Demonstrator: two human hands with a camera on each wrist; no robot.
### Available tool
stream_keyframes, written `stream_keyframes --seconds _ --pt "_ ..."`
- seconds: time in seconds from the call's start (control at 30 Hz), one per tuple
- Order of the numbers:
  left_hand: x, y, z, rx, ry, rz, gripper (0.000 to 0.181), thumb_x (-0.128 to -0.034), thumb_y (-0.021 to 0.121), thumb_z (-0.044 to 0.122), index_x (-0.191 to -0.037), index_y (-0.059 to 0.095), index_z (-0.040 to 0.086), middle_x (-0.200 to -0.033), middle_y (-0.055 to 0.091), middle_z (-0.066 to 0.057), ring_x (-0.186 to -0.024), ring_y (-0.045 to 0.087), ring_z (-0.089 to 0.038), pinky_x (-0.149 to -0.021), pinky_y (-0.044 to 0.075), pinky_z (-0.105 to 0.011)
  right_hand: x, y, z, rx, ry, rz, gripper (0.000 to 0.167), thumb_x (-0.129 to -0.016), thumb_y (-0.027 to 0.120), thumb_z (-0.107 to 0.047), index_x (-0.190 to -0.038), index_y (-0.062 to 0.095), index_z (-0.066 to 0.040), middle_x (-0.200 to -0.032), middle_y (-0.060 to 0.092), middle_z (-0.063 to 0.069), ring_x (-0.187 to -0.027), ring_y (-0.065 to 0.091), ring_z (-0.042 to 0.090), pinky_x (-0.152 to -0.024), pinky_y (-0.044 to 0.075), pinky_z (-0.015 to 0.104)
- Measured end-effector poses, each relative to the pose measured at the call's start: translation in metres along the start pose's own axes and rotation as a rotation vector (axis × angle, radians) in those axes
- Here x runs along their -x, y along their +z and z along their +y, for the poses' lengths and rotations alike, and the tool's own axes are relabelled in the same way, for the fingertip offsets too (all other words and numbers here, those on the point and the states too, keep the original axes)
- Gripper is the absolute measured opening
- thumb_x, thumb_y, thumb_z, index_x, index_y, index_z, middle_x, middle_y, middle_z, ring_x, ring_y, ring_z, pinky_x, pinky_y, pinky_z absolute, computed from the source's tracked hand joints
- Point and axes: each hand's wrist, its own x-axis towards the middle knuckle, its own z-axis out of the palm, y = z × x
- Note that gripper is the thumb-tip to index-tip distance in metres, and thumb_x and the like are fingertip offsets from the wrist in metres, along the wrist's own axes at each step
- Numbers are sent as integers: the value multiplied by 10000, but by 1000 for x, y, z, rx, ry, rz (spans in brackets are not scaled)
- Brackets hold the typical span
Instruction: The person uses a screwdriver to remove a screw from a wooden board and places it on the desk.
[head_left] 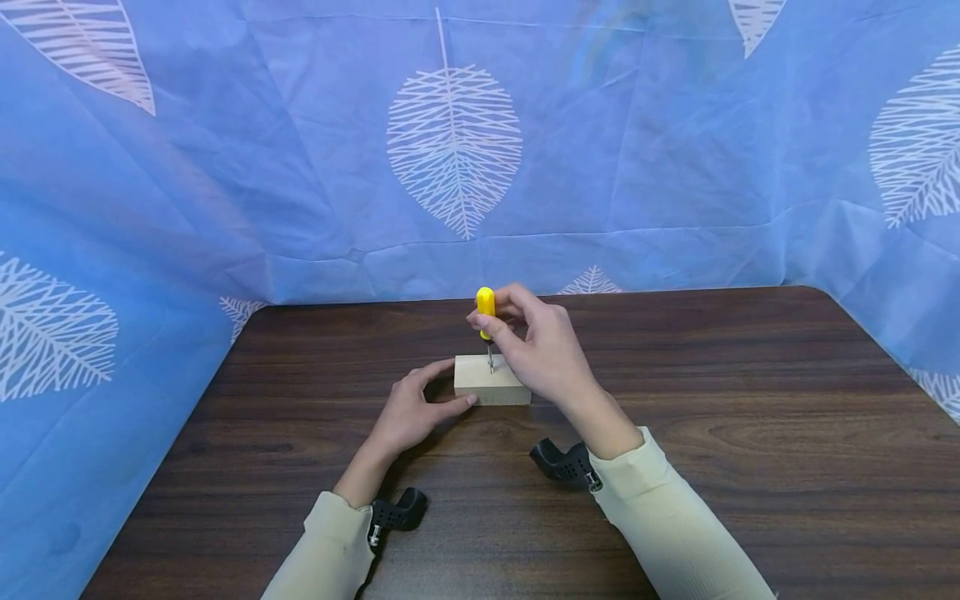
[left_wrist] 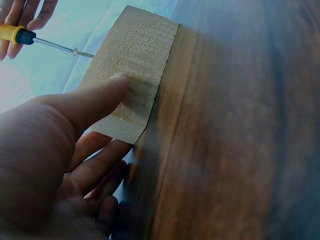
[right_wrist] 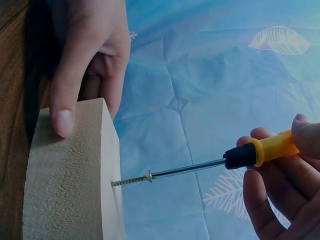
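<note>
A pale wooden block [head_left: 491, 395] lies on the table, with a screw [right_wrist: 132, 181] standing in its top face, much of the thread above the wood. The screwdriver [head_left: 486, 303], yellow with a black collar, meets the screw head with its tip. My right hand [head_left: 546, 350] holds the yellow handle [right_wrist: 276, 147] between thumb and fingers. My left hand [head_left: 410, 414] grips the block's left end, its thumb on the near side face and the fingers behind, as the left wrist view of the block [left_wrist: 135, 60] also shows.
The dark wood table [head_left: 300, 467] spreads around the block. Behind it and at the left hangs a blue cloth [head_left: 322, 167] with white leaf prints. Black wrist mounts [head_left: 561, 461] sit at both sleeve cuffs, above the tabletop.
</note>
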Motion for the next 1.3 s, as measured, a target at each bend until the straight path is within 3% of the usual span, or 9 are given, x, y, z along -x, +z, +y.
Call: stream_keyframes --seconds 0.1,0.3,0.47,0.7,0.93,1.3 --pt "0 0 0 0 -3 -2 708 -948 847 386 -1568 580 172 -1604 578 -103 -1560 438 -386 -1259 352 -660 0 0 1 0 -11 -10 139 -1072 685 -146 -1203 723 -118 -1124 839 40 -926 791 262 -788 602 385" --pt "0 0 0 1 0 0 707 -946 849 381 -1567 582 175 -1604 579 -97 -1557 442 -382 -1253 360 -662 0 2 2 4 -16 -15 177 -1110 624 -176 -1252 692 -94 -1141 819 60 -1049 791 238 -910 647 443" --pt "0 0 0 -6 4 5 702 -945 849 383 -1563 588 176 -1596 586 -99 -1551 449 -383 -1249 365 -660 0 3 4 -23 8 4 212 -1118 607 -216 -1279 674 -97 -1141 805 55 -1009 776 192 -889 644 391" --pt "0 0 -1 -10 14 6 695 -952 843 378 -1565 585 177 -1592 589 -96 -1546 454 -380 -1246 371 -659 1 5 5 9 -5 46 213 -1094 664 -288 -1220 716 -124 -1094 803 59 -908 760 143 -807 621 330" --pt "0 1 0 -15 14 4 684 -954 841 378 -1562 589 193 -1583 599 -83 -1540 452 -379 -1237 367 -673 0 5 6 49 -32 131 172 -1000 800 -240 -1136 803 -135 -1024 761 11 -836 709 139 -774 602 282" --pt "1 0 1 -28 16 6 683 -957 838 375 -1564 588 185 -1585 599 -89 -1552 440 -391 -1243 359 -676 0 3 3 14 -11 114 200 -967 831 -163 -1139 745 -107 -1010 787 46 -857 723 151 -801 590 265"
